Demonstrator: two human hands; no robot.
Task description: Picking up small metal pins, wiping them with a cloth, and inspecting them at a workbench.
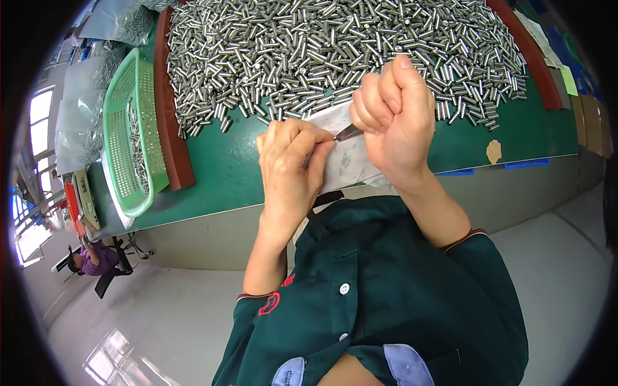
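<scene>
Holding a small metal pin (347, 133) between both hands, just above the near edge of the green-topped table (225, 174). Left hand (291, 168) is sitting at about 8 o'clock from the pin, fingers curled most of the way shut, fingertips pinching the pin's lower end. Right hand (394, 119) is sitting at 2 o'clock from the pin, closed nearly to a fist, thumb up, gripping the pin's upper end; how much of the pin lies inside the fist cannot be told. A white patterned sheet (351, 157) is lying under and behind both hands, partly covered by them.

At 12 o'clock from the hands, a large heap of like metal pins (335, 51) is spreading across the table, bounded by a dark red rim (172, 109) at 9 o'clock of the heap. A light green plastic basket (129, 128) is resting against that rim, at 9 o'clock from the hands, with a few pins in it. Another person, seated (93, 257), is showing at 8 o'clock, well apart.
</scene>
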